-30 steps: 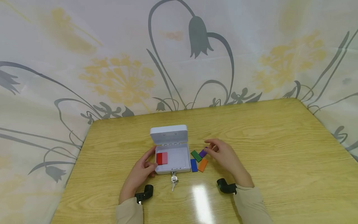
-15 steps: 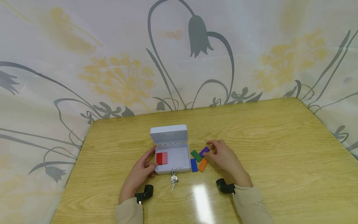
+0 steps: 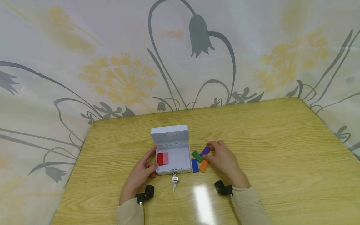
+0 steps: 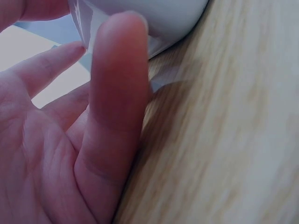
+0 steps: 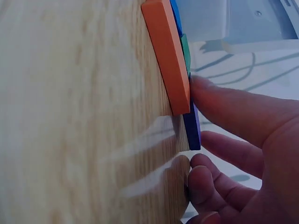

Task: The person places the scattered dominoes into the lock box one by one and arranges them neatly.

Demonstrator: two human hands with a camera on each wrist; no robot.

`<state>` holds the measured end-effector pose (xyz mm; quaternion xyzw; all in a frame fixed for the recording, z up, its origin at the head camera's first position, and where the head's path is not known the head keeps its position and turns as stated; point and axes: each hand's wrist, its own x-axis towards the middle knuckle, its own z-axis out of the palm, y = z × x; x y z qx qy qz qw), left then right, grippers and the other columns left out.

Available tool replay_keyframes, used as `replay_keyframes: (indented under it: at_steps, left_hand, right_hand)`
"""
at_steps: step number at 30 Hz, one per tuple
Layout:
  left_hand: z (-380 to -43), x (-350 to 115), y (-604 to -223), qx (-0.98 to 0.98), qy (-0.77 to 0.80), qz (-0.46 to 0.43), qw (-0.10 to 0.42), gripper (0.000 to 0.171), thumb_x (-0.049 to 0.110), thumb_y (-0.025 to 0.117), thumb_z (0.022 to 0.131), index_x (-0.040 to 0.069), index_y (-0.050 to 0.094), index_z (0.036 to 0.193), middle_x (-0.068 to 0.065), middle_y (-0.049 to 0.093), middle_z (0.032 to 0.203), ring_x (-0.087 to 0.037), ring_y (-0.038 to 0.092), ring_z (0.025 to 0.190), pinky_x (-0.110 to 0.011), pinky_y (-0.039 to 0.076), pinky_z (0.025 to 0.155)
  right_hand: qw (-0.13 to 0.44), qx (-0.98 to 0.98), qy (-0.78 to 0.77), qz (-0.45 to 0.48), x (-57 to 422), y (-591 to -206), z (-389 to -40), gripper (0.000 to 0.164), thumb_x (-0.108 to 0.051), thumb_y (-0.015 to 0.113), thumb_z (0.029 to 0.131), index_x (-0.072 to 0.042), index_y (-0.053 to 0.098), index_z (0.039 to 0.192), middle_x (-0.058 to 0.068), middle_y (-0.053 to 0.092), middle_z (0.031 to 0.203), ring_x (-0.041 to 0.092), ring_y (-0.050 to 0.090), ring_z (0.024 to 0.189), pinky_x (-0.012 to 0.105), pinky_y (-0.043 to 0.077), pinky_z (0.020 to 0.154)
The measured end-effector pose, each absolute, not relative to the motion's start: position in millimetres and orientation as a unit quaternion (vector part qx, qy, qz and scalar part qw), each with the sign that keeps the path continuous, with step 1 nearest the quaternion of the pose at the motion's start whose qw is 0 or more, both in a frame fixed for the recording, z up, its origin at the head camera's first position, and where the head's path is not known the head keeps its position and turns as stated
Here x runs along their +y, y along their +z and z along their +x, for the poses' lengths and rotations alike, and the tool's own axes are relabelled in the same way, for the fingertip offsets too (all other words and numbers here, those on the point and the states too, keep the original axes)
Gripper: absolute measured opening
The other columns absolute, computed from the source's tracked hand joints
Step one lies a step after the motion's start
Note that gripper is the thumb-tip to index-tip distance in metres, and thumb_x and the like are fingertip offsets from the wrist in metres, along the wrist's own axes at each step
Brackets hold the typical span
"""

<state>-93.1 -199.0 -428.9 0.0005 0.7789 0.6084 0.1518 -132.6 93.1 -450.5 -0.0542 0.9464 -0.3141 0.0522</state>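
Observation:
An open white cash box (image 3: 180, 157) stands on the wooden table, its lid (image 3: 170, 135) tilted up at the back. Flat inside it at the left lie a red block (image 3: 160, 159) and a pink block (image 3: 166, 158). My left hand (image 3: 142, 171) rests on the box's left side, index finger near the hinge end, thumb at the front corner. Right of the box are green (image 3: 197, 156), blue (image 3: 195, 165) and orange blocks (image 3: 203, 166). With thumb and index finger, my right hand (image 3: 223, 158) holds a purple block (image 3: 205, 151) by its ends; the right wrist view shows the orange block (image 5: 167, 58) partly covering it.
A key (image 3: 174, 186) hangs from the lock (image 3: 175, 178) at the box's front. Behind the table (image 3: 267, 140) rises a flower-patterned cloth (image 3: 180, 72). Each wrist wears a black camera mount, one left (image 3: 145, 193) and one right (image 3: 223, 188).
My right hand has moved slightly left and nearer the blocks, its thumb now at the purple block's lower end. The purple block has shifted a little. My left hand stays where it was.

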Motion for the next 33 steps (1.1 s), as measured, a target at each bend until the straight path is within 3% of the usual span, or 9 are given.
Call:
replay_keyframes:
  at_steps: [8, 14, 25, 33]
  left_hand:
    - [-93.1, -197.9, -427.1, 0.785, 0.602, 0.000, 0.147, 0.061, 0.001, 0.053, 0.084, 0.014, 0.031, 0.140, -0.011, 0.038, 0.134, -0.024, 0.053, 0.070, -0.032, 0.049, 0.061]
    - [-92.6, -197.5, -426.5, 0.786, 0.601, -0.005, 0.146, 0.061, 0.002, 0.054, 0.083, 0.015, 0.032, 0.139, -0.011, 0.041, 0.131, -0.025, 0.054, 0.070, -0.032, 0.049, 0.061]
    - [-93.1, -198.6, -429.9, 0.787, 0.599, -0.005, 0.147, 0.062, 0.001, 0.053, 0.083, 0.013, 0.031, 0.140, -0.013, 0.044, 0.126, -0.024, 0.053, 0.069, -0.032, 0.048, 0.061]
    - [-101.0, -207.3, -457.6, 0.779, 0.611, -0.004, 0.141, 0.062, 0.005, 0.057, 0.083, 0.024, 0.035, 0.138, -0.006, 0.045, 0.127, -0.021, 0.053, 0.068, -0.031, 0.049, 0.059]
  right_hand:
    - [0.044, 0.946, -0.316, -0.048, 93.7, -447.9, -132.0, 0.047, -0.026, 0.065, 0.078, -0.008, 0.055, 0.119, 0.006, 0.048, 0.095, 0.017, 0.046, 0.074, 0.028, 0.038, 0.058]
    - [0.043, 0.952, -0.301, -0.040, 90.8, -449.2, -131.8, 0.050, -0.032, 0.067, 0.077, -0.008, 0.054, 0.120, 0.009, 0.047, 0.098, 0.018, 0.045, 0.071, 0.028, 0.037, 0.056]
    - [0.034, 0.955, -0.293, -0.029, 88.5, -449.8, -130.9, 0.048, -0.024, 0.064, 0.077, -0.007, 0.053, 0.121, 0.011, 0.048, 0.101, 0.018, 0.044, 0.066, 0.027, 0.034, 0.051]
    - [0.035, 0.956, -0.288, -0.034, 87.8, -451.1, -130.9, 0.055, -0.026, 0.069, 0.075, -0.006, 0.051, 0.124, 0.012, 0.047, 0.101, 0.019, 0.045, 0.069, 0.028, 0.037, 0.054]
